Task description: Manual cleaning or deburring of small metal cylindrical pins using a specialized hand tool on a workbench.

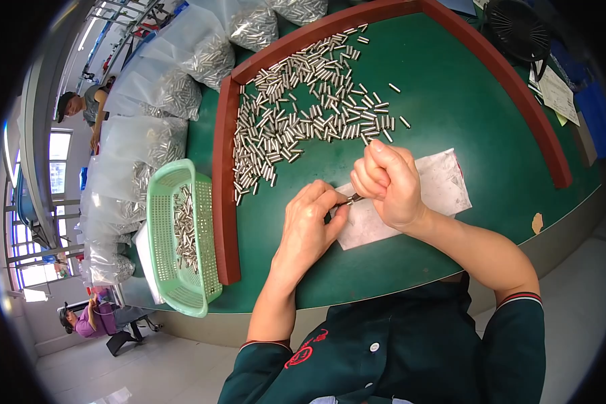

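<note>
My left hand (310, 219) pinches a small metal piece (347, 200) between thumb and fingertips; its exact kind is mostly hidden. Closed in a fist just right of it, my right hand (394, 185) grips a thin dark metal tool whose tip points to that piece. The fingers cover the rest of the tool. Both hands are over a smudged white cloth or sheet (367, 225) lying on the green tabletop (451, 101). Beyond them spreads a loose pile of short shiny metal pins (303, 121), with a few strays near my right hand.
A reddish-brown raised border (225, 202) frames the work area. Outside it at left stands a light green basket (205, 276) partly filled with pins. Several clear plastic bags of pins (175, 94) line the far left. A black fan (518, 30) and papers (555, 94) sit at far right.
</note>
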